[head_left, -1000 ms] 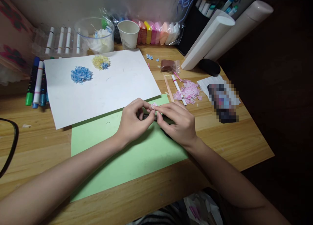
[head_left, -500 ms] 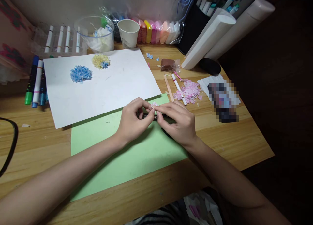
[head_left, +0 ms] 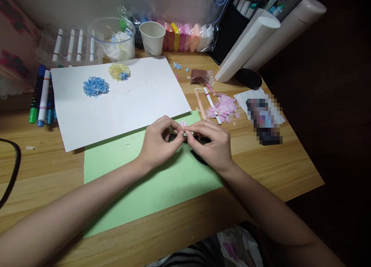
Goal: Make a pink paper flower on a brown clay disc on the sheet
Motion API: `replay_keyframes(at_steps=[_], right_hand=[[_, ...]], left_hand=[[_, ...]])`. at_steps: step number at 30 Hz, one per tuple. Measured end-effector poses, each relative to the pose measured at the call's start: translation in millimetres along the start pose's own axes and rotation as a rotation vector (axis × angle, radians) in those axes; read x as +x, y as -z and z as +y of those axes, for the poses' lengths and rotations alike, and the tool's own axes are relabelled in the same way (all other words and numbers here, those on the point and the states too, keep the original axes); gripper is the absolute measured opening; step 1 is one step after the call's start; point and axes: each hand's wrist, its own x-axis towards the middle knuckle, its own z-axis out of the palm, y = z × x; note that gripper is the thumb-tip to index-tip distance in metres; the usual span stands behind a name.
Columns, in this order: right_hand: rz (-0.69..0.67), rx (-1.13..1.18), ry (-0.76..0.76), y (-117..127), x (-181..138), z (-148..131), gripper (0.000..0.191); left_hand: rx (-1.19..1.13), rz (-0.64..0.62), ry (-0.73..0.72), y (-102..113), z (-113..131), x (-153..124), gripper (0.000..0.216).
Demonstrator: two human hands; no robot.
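Left hand point(head_left: 158, 141) and right hand point(head_left: 213, 146) were nearly fingertip to fingertip, both pinched narrowly on a small pink-and-white paper scrap point(head_left: 183, 123) above a pale green rectangular paper sheet point(head_left: 130, 193), a curved black object point(head_left: 198, 158) partly hidden beneath the right. Beyond lay a white rectangular paper sheet point(head_left: 139, 100) bearing a round blue shredded-paper cluster point(head_left: 96, 86) and a blue-patched yellow cluster point(head_left: 116, 71), while a loose heap of pink-and-white paper shreds point(head_left: 225, 106) rested on the brown wooden desk point(head_left: 275, 170) beyond the right hand.
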Motion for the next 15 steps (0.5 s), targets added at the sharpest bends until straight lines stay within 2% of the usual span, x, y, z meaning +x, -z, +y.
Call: replay_keyframes(at_steps=[15], right_hand=[[0.011,-0.003,-0.011,-0.8,0.2,0.6,0.014]], left_hand=[[0.022,-0.006,-0.012,-0.7,1.1,0.1,0.006]])
